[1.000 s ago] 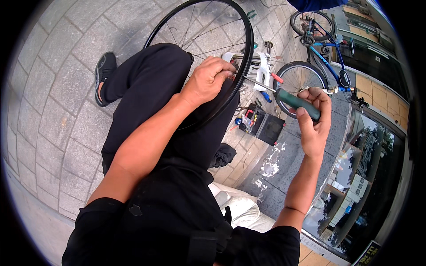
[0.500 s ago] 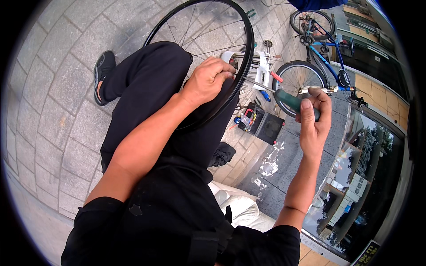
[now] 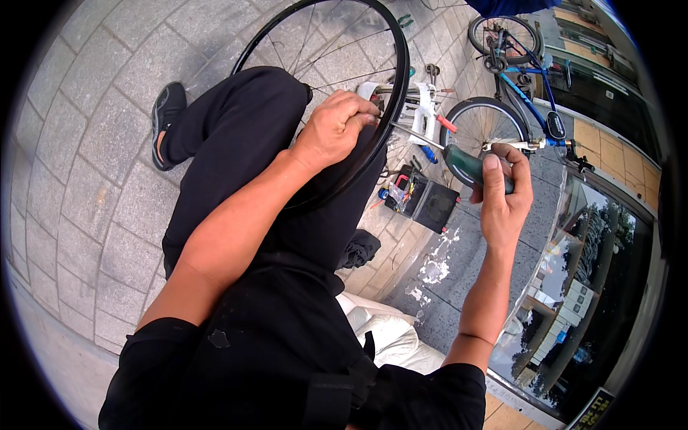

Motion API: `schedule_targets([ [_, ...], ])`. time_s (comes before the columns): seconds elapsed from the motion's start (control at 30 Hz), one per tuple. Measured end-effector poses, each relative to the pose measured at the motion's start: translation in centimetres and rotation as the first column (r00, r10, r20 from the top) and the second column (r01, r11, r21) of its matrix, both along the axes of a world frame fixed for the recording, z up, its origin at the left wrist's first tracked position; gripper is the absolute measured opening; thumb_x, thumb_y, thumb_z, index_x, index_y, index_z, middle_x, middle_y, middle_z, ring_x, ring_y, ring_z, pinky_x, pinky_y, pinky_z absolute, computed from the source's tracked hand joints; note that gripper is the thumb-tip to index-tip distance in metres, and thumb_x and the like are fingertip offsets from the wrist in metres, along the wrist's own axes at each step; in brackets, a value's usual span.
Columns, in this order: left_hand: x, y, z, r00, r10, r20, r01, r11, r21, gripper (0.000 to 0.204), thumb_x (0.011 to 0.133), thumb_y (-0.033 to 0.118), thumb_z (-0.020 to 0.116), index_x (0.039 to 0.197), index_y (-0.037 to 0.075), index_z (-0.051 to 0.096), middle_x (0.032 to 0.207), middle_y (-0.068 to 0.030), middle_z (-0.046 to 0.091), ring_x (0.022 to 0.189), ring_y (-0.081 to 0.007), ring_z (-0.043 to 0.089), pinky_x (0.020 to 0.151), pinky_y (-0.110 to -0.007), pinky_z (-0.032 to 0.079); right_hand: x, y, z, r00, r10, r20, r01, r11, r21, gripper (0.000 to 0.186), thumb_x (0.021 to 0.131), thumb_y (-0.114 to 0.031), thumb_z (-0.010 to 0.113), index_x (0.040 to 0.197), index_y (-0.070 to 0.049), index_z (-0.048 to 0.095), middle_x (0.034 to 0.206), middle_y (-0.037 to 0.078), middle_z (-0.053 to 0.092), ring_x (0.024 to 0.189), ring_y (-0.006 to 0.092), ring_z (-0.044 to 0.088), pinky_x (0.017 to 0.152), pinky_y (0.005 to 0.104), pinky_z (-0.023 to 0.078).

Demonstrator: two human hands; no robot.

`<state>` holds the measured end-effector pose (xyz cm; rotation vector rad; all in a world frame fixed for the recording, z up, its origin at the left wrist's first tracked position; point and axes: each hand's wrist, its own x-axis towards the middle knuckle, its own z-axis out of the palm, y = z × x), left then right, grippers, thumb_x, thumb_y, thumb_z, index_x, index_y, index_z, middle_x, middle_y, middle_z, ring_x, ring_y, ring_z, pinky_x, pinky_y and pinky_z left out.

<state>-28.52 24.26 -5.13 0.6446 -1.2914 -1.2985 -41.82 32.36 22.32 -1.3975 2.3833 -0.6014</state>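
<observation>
A black bicycle wheel rim [image 3: 402, 79] with thin spokes leans against my lap, tilted. My left hand [image 3: 335, 130] is at its inner side, thumb and fingers pinched together close to the rim; what they pinch is hidden. My right hand [image 3: 505, 183] grips the dark green handle of a screwdriver [image 3: 459, 162] on the rim's outer side. The screwdriver's metal shaft points left, and its tip meets the rim's outer face opposite my left fingers.
Beyond the rim lies a white tray of tools [image 3: 423, 118] with a red-handled tool [image 3: 446, 124]. An open black toolbox [image 3: 423, 201] sits on the paving. A blue bicycle [image 3: 527, 70] stands at the far right, near a glass shopfront [image 3: 573, 287]. A dark cloth [image 3: 360, 249] lies beside my leg.
My right hand and the screwdriver handle have shifted very slightly left, and the fingers sit a little differently on the handle. My left hand stays in place at the rim.
</observation>
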Motion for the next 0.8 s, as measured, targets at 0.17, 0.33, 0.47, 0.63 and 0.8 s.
schedule_targets([
  [0.17,0.1,0.1,0.2,1.0,0.01,0.009,-0.01,1.0,0.001,0.012,0.089,-0.007,0.07,0.1,-0.001,0.073,0.096,-0.0129,0.072,0.094,-0.029,0.069,0.087,-0.037,0.055,-0.6,0.0,-0.5,0.987,0.141,0.079,-0.133,0.986,-0.103,0.038,0.104,-0.02,0.07,0.133,0.003,0.058,0.088,0.002,0.066,0.08,0.0075,0.058,0.074,0.0242,0.049],
  [0.33,0.2,0.1,0.4,1.0,-0.005,0.004,0.005,1.0,0.001,0.013,0.089,-0.007,0.07,0.1,-0.001,0.074,0.096,-0.0127,0.072,0.094,-0.0291,0.069,0.087,-0.037,0.055,-0.3,-0.4,0.5,0.996,-0.082,-0.034,0.086,0.99,0.115,0.048,0.102,-0.017,0.069,0.141,0.003,0.05,0.1,0.008,0.063,0.078,0.011,0.063,0.064,0.0246,0.051],
  [0.47,0.1,0.2,0.2,1.0,-0.002,0.011,0.002,1.0,-0.004,0.013,0.09,-0.006,0.07,0.1,-0.001,0.074,0.096,-0.0126,0.073,0.094,-0.0291,0.069,0.087,-0.037,0.055,0.5,-0.6,-0.5,0.982,0.157,0.107,-0.138,0.976,-0.169,0.031,0.104,-0.02,0.071,0.126,0.001,0.063,0.092,0.004,0.068,0.072,0.0062,0.057,0.064,0.0225,0.046],
  [0.63,0.0,0.4,0.1,0.999,-0.033,0.035,0.034,0.999,-0.019,0.013,0.09,-0.005,0.07,0.102,0.0,0.074,0.097,-0.0129,0.073,0.096,-0.029,0.07,0.088,-0.037,0.055,-0.6,-0.8,-0.2,0.988,-0.119,0.102,0.129,0.987,-0.098,0.025,0.101,-0.019,0.075,0.113,0.0,0.064,0.086,0.003,0.066,0.062,0.0061,0.054,0.054,0.0218,0.042],
  [0.8,-0.3,0.3,-0.6,0.999,-0.05,0.014,0.05,0.999,0.02,0.014,0.093,-0.001,0.07,0.106,0.0,0.075,0.099,-0.0129,0.074,0.099,-0.0279,0.071,0.09,-0.036,0.056,-4.6,0.1,3.4,0.93,0.015,0.367,0.157,0.887,-0.434,0.024,0.101,-0.025,0.072,0.105,-0.002,0.063,0.079,0.004,0.061,0.057,0.0094,0.051,0.052,0.026,0.042],
])
